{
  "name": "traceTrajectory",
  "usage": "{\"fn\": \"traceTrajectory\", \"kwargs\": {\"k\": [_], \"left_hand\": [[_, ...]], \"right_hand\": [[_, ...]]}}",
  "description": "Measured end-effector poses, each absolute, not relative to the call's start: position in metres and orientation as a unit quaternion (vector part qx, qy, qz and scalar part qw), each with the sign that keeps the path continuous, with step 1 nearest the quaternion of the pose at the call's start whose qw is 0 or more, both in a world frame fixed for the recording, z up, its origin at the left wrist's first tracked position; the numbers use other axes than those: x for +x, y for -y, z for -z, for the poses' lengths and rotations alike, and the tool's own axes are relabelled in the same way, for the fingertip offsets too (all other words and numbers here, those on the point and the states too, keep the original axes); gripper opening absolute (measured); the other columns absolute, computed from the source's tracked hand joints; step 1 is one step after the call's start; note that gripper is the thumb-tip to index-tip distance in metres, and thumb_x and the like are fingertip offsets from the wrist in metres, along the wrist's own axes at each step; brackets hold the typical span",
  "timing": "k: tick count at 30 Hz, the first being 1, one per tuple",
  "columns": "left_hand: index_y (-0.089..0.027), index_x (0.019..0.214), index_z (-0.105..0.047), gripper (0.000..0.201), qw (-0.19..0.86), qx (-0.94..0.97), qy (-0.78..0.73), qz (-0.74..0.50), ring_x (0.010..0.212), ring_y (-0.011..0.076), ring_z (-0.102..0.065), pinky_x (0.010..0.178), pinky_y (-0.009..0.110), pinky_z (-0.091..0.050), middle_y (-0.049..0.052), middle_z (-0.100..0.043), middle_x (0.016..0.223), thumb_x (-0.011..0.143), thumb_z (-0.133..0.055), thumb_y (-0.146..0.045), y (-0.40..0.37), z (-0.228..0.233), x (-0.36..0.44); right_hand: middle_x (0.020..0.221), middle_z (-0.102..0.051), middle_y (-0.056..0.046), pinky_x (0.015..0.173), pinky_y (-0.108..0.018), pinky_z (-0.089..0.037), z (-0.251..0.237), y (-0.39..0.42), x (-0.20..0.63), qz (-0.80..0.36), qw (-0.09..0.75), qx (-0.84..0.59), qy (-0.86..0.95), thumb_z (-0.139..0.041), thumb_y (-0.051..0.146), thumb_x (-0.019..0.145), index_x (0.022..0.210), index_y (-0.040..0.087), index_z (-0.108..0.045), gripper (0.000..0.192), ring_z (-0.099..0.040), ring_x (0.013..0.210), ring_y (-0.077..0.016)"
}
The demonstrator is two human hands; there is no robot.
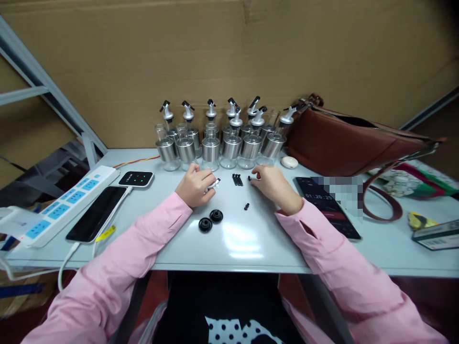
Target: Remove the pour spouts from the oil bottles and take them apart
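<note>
My left hand (195,186) rests on the table, its fingers closed round a small silver-coloured piece (215,183) that looks like a pourer head; the fingers partly cover it. My right hand (275,187) lies palm down to the right, thumb and index fingertip at a small black part (250,178). Between the hands lie several black levers (237,179) side by side. Nearer to me are small black plugs (246,206) and two round black ring-shaped caps (211,220).
Behind my hands stand several glass bottles with steel sleeves (211,150), many with silver pourers. On the left are a power strip (68,203), a phone (97,213) and a small black device (136,179). A brown bag (340,138), white round case (289,162) and another phone (328,210) are right.
</note>
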State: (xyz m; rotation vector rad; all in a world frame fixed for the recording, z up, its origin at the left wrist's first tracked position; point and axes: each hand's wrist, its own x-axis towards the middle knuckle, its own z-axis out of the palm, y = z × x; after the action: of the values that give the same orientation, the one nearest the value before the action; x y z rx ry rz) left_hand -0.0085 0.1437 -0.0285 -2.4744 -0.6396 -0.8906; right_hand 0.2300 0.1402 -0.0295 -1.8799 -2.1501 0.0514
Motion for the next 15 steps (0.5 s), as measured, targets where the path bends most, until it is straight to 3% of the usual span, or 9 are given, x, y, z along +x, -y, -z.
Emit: {"fn": "traceTrajectory", "kwargs": {"k": [10, 15], "left_hand": [[-0.017, 0.066, -0.048, 0.008, 0.215, -0.896, 0.242, 0.304, 0.057, 0.0145, -0.044, 0.07, 0.033, -0.032, 0.001, -0.053, 0.062, 0.071, -0.042, -0.015, -0.1441, 0.029, -0.0109], [-0.017, 0.067, -0.048, 0.009, 0.198, -0.905, 0.245, 0.286, 0.058, 0.0143, -0.045, 0.072, 0.033, -0.033, 0.002, -0.054, 0.064, 0.073, -0.042, -0.016, -0.1449, 0.0324, -0.0108]], "right_hand": [[0.093, -0.068, -0.011, 0.075, -0.026, -0.042, 0.0276, -0.1347, 0.233, -0.075, 0.124, -0.61, 0.779, -0.046, 0.003, 0.072, 0.091, 0.011, -0.07, 0.031, -0.061, 0.085, -0.0209], [0.103, -0.066, -0.013, 0.083, -0.027, -0.041, 0.0309, -0.1329, 0.2252, -0.07, 0.134, -0.597, 0.788, -0.041, 0.006, 0.079, 0.106, 0.01, -0.065, 0.036, -0.061, 0.094, -0.0219]]}}
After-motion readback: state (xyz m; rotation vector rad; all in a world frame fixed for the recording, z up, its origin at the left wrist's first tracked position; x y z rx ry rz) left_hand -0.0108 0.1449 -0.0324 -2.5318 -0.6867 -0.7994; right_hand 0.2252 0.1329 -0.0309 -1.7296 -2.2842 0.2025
